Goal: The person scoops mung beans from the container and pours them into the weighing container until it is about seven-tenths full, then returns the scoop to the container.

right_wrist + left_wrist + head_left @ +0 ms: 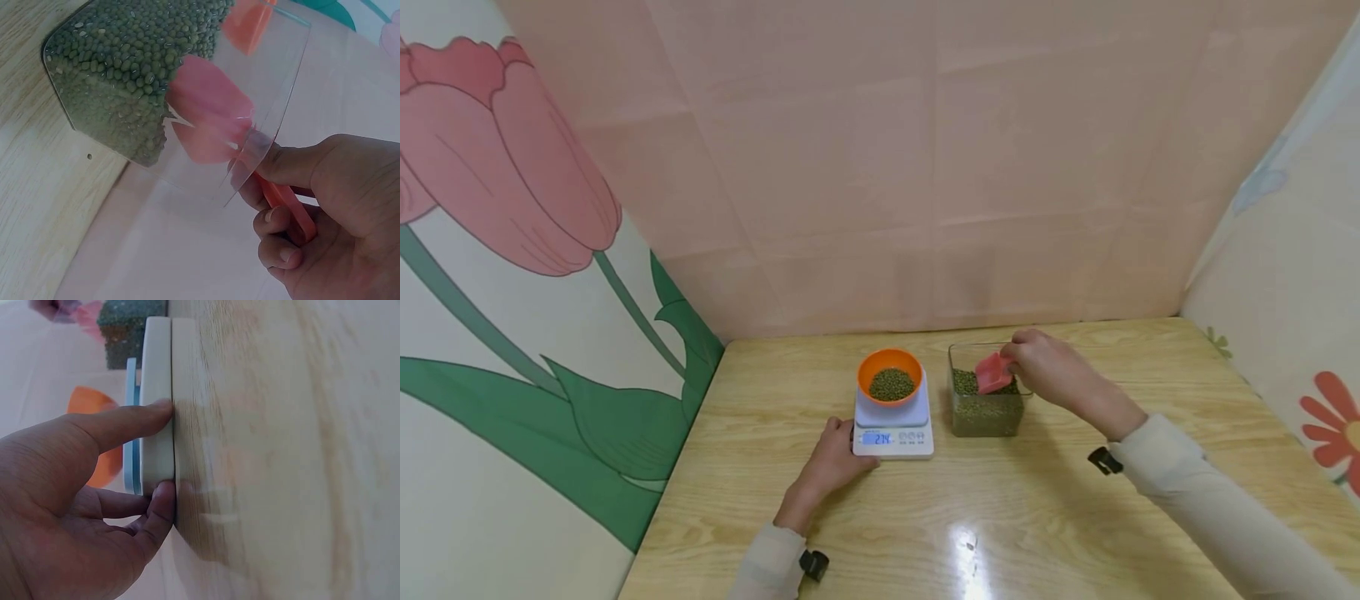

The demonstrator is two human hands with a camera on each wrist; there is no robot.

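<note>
A pink scoop [994, 373] is held by its handle in my right hand [1054, 377]. Its bowl dips into the mung beans [134, 53] inside a clear square container [987, 417]. In the right wrist view, the fingers curl around the scoop's handle outside the container's wall. My left hand [835, 460] grips the near left corner of a white kitchen scale [917, 447], thumb [134, 422] along the front edge and fingers at the side. On the scale's platform sits an orange bowl [868, 367] with mung beans in it. The scale's display is lit with digits.
The container stands just right of the scale on a wood-grain table [760, 383]. Behind the table hangs a pink cloth [850, 208]. Flower-painted walls flank both sides. A stray bean [89, 156] lies beside the container.
</note>
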